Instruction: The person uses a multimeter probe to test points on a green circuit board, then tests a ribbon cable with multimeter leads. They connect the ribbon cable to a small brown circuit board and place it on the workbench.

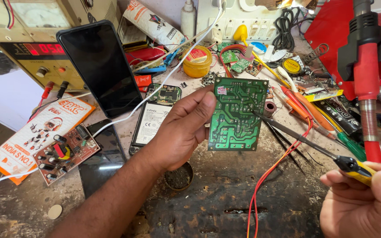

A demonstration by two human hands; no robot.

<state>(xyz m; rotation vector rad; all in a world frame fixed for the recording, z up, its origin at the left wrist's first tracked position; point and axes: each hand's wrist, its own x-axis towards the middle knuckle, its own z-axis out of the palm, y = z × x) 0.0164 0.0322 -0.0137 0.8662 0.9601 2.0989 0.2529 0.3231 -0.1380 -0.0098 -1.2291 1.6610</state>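
A dark, scorched and stained wooden workbench (pixel 225 198) fills the view, cluttered along its far edge. At ten o'clock stands a beige metal bench power supply (pixel 27 39) with a red lit display, and a black-screened smartphone (pixel 102 66) leans against it. At two o'clock a red and black hot-air tool (pixel 367 61) hangs upright.

Near the centre, slightly toward one o'clock, a green rectangular printed circuit board (pixel 237 114) is held upright above the bench, its solder side facing the camera: pale green copper traces, rows of small silvery solder joints and a small pink sticker at its upper left corner. Red and orange wires (pixel 270 176) trail from behind its right edge down toward six o'clock.

The left hand (pixel 181 132) comes in from seven o'clock and closes on the board's left edge, thumb pressed over the front face and fingers hidden behind.

The right hand (pixel 362 202), at four o'clock, is curled tight around the yellow handle of a slim soldering iron with a dark metal shaft (pixel 300 139); the shaft runs toward ten o'clock and its tip meets the board's right-hand part.

At eight o'clock a small brown circuit board with black and yellow components (pixel 65 154) lies flat. A yellow round tin (pixel 197 61) sits at twelve o'clock.
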